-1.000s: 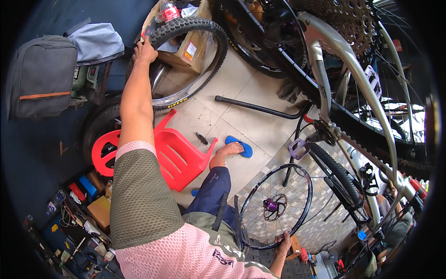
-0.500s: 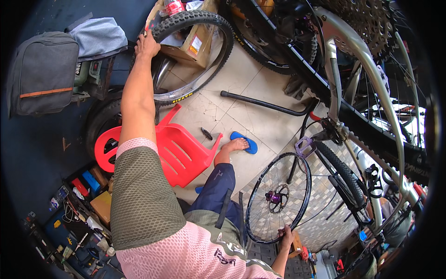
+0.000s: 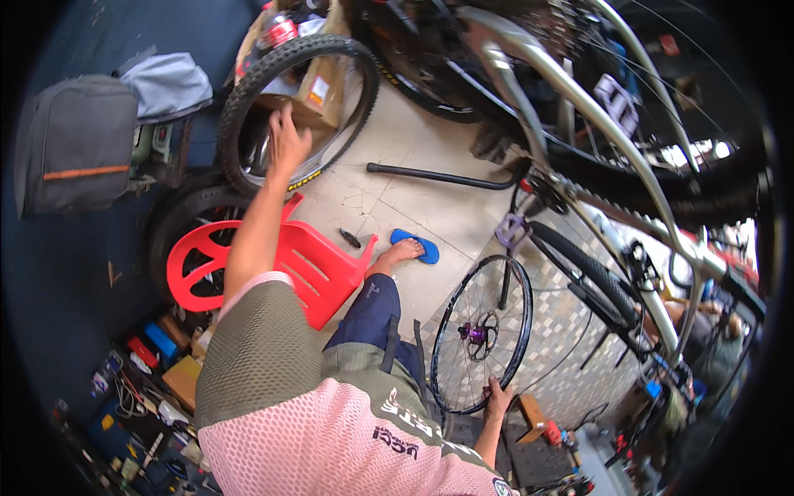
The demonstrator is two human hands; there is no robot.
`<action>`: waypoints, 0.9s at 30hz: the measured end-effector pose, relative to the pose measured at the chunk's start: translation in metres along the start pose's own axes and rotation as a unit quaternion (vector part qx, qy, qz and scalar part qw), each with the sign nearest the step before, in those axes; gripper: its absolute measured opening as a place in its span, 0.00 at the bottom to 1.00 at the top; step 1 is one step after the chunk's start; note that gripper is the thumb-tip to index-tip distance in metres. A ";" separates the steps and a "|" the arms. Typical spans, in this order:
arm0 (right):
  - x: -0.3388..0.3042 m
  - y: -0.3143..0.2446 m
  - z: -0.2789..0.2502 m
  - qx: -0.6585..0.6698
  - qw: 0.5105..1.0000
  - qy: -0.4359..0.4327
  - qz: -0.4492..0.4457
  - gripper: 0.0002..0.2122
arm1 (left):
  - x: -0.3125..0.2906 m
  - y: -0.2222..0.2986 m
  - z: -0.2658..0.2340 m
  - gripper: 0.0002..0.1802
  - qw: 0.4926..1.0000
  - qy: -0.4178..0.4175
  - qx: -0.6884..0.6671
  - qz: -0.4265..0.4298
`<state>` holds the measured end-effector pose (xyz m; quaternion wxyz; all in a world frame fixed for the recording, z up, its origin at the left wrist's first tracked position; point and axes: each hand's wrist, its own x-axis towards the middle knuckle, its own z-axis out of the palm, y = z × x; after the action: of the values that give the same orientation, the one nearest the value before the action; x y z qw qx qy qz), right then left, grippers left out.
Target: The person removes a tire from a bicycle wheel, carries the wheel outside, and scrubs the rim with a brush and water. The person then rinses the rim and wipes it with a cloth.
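My left hand (image 3: 287, 147) is in front of a knobbly black bicycle tire (image 3: 364, 62), its fingers apart and nothing in them. The tire leans upright against a cardboard box (image 3: 324, 95). Lower right, my right hand (image 3: 497, 398) is closed round the rim of a spoked bicycle wheel (image 3: 523, 331), at its bottom edge. The wheel has a purple hub (image 3: 473, 334) and a disc rotor, and stands tilted beside my leg.
A red plastic chair (image 3: 318, 269) stands under my left arm. Bicycles with a silver frame (image 3: 571, 74) crowd the right. A black bent tube (image 3: 438, 176) lies on the tiles. Tools and boxes (image 3: 184, 380) fill the lower left, and a grey bag (image 3: 89, 136) is upper left.
My left hand has let go of the tire's left side and moved right and down, in front of its opening. My right hand still grips the wheel. The whole view has shifted.
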<state>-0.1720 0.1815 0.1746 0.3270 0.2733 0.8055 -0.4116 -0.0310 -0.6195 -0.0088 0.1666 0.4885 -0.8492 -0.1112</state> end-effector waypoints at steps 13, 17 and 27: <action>-0.169 0.064 -0.048 0.225 0.934 0.261 -0.094 0.09 | -0.365 0.341 0.010 0.32 0.745 -0.555 -0.189 0.317; -0.237 0.105 -0.038 0.319 0.881 0.331 -0.107 0.09 | -0.391 0.402 -0.020 0.28 0.688 -0.596 -0.215 0.354; -0.297 0.160 0.045 0.267 0.788 0.544 -0.110 0.15 | -0.531 0.565 -0.173 0.39 0.398 -0.791 -0.356 0.299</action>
<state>0.1445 0.1747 0.3000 -0.2989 0.4378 0.7327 -0.4267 -0.1636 0.1179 0.2563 -0.3980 -0.2070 -0.5758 -0.6835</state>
